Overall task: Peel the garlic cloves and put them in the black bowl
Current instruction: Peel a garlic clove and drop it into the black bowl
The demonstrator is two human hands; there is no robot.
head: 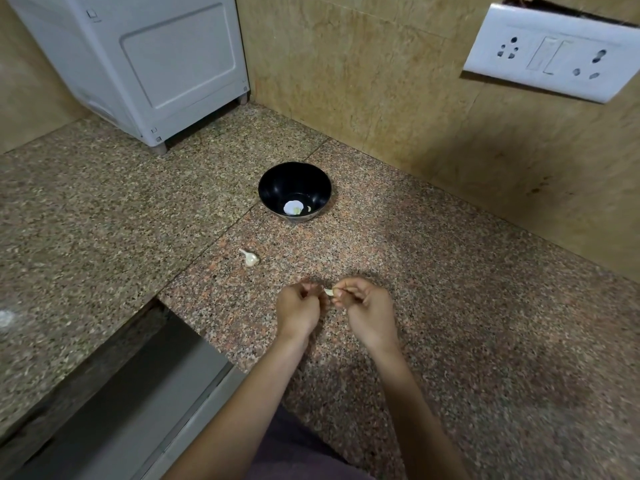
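At lower centre the right hand [367, 306] pinches a garlic clove [329, 292], the left hand [299, 308] curled at its tip, likely stripping skin, though its grip is unclear; the black bowl [273, 188] waits above.

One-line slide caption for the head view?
Right hand pinches a garlic clove, left hand close beside it, above the granite counter; a second clove lies near the black bowl.
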